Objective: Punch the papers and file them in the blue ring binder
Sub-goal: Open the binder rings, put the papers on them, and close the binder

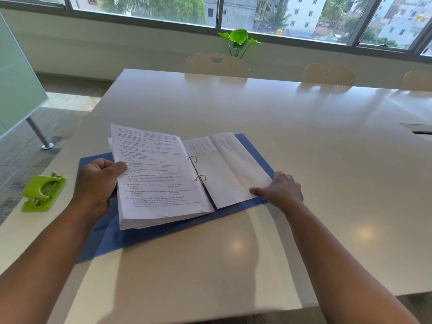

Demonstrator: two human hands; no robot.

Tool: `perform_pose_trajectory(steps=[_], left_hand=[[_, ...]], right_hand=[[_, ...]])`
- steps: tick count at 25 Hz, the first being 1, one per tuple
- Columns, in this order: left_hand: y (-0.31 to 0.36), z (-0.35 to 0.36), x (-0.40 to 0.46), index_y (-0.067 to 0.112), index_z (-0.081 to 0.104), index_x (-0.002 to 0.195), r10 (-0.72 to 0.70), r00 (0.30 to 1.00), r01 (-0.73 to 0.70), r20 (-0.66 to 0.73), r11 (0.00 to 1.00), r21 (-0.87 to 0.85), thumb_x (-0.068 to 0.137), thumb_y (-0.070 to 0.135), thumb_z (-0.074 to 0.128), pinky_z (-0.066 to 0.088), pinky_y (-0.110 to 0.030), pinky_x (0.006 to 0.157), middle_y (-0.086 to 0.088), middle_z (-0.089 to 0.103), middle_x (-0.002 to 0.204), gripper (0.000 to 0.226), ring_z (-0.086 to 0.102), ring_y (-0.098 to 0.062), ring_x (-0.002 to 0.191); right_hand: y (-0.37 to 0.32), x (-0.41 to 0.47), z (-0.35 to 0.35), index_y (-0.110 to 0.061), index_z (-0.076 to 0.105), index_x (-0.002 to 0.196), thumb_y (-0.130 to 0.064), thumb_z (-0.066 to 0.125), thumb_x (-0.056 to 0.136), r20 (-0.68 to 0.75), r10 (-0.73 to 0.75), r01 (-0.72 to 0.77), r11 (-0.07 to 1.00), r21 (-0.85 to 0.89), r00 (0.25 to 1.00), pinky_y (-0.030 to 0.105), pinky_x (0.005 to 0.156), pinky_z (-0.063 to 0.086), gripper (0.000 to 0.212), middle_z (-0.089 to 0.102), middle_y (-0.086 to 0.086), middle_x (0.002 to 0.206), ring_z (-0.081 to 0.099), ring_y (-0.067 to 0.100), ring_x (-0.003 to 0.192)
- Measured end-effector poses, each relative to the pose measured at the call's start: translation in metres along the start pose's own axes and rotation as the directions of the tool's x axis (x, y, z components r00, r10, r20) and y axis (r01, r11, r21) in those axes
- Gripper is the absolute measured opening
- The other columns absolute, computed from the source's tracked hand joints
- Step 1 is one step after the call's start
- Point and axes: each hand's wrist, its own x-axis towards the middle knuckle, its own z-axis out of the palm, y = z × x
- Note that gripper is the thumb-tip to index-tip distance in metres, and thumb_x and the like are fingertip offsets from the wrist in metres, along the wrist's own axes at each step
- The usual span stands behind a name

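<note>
The blue ring binder (149, 235) lies open on the white table, its two metal rings (197, 168) standing in the middle. A thick stack of printed papers (159, 183) sits on the left side of the rings, its left edge lifted. My left hand (98, 183) grips that left edge, thumb on top of the page. A few white sheets (233, 169) lie on the right cover. My right hand (280, 191) rests on their lower right corner, fingers pressing down. A green hole punch (43, 192) stands left of the binder near the table edge.
The white table (280, 127) stretches far to the right and back. Three cream chairs (216, 64) line its far side, with a green plant (238, 40) behind them. A frosted glass panel (16, 90) on a metal leg stands at the left. A cable slot (420, 130) sits at right.
</note>
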Motion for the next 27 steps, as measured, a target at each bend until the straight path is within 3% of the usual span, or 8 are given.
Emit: perform_pose_trajectory(steps=[6,9,12,16,19,21,24,27], left_hand=[[-0.001,0.002,0.000,0.015,0.051,0.093,0.007,1.000,-0.007,0.000,0.999,-0.052,0.090,-0.002,0.066,0.060,-0.055,0.083,-0.013,0.072,0.101,0.023,0.073,-0.037,0.093],[0.000,0.003,0.000,0.016,0.045,0.115,0.021,1.000,-0.021,0.002,0.995,-0.102,0.090,-0.009,0.062,0.058,-0.055,0.086,-0.008,0.069,0.103,0.039,0.071,-0.034,0.094],[0.002,0.006,-0.004,0.022,0.040,0.125,0.047,0.998,-0.044,0.029,0.994,-0.099,0.092,-0.013,0.055,0.058,-0.044,0.075,-0.005,0.066,0.101,0.050,0.068,-0.024,0.088],[0.001,0.003,-0.001,0.013,0.063,0.125,0.044,0.993,-0.041,0.111,0.999,-0.031,0.095,-0.008,0.054,0.060,-0.035,0.068,-0.009,0.071,0.111,0.039,0.071,-0.027,0.096],[0.003,0.003,-0.004,0.010,0.071,0.114,0.011,0.985,-0.002,0.171,0.999,-0.055,0.097,0.002,0.059,0.062,-0.029,0.062,-0.014,0.074,0.111,0.023,0.074,-0.029,0.094],[0.006,0.004,-0.006,0.009,0.073,0.108,0.014,0.975,0.006,0.222,0.996,-0.090,0.097,0.013,0.065,0.064,-0.034,0.066,-0.016,0.076,0.109,0.015,0.076,-0.028,0.088],[0.011,0.006,-0.010,0.007,0.075,0.099,0.011,0.972,0.017,0.235,0.993,-0.117,0.092,0.040,0.070,0.058,-0.053,0.091,-0.014,0.077,0.109,0.034,0.074,-0.038,0.096],[0.014,0.008,-0.013,0.017,0.077,0.098,0.006,0.983,0.022,0.184,0.988,-0.153,0.087,0.064,0.064,0.055,-0.049,0.086,-0.011,0.079,0.102,0.050,0.074,-0.035,0.091]], right_hand=[[-0.002,0.007,0.005,-0.021,0.057,0.111,-0.048,0.090,0.056,0.084,0.005,-0.031,0.948,0.317,0.996,0.049,0.087,0.056,0.069,0.064,0.000,0.103,0.063,0.024,0.097],[-0.010,0.002,0.007,-0.013,0.064,0.107,-0.025,0.086,0.076,0.034,-0.060,0.024,0.761,0.648,0.998,0.038,0.080,0.057,0.040,0.069,0.004,0.097,0.066,0.022,0.091],[-0.033,-0.013,-0.004,-0.004,0.065,0.090,-0.026,0.072,0.089,-0.148,-0.117,0.189,0.594,0.782,0.982,0.034,0.064,0.046,0.023,0.061,0.006,0.074,0.057,0.021,0.071],[-0.073,-0.047,-0.021,-0.010,0.064,0.080,-0.029,0.066,0.092,-0.390,-0.252,0.462,0.556,0.691,0.886,0.033,0.057,0.042,0.023,0.066,0.009,0.071,0.052,0.013,0.060],[-0.099,-0.084,-0.026,-0.021,0.055,0.066,-0.028,0.063,0.095,-0.453,-0.408,0.610,0.548,0.572,0.792,0.019,0.051,0.035,0.031,0.061,-0.014,0.058,0.051,0.001,0.052],[-0.114,-0.101,-0.020,-0.024,0.050,0.063,-0.030,0.061,0.096,-0.467,-0.523,0.701,0.535,0.472,0.713,0.021,0.053,0.040,0.035,0.058,-0.020,0.055,0.058,0.002,0.056],[-0.131,-0.113,0.000,-0.013,0.058,0.074,-0.039,0.054,0.095,-0.453,-0.698,0.831,0.435,0.348,0.555,0.037,0.060,0.053,0.033,0.064,-0.002,0.065,0.064,0.023,0.064],[-0.139,-0.124,0.020,-0.016,0.065,0.082,-0.033,0.060,0.097,-0.405,-0.804,0.897,0.354,0.264,0.436,0.042,0.059,0.053,0.023,0.069,0.001,0.075,0.063,0.029,0.068]])
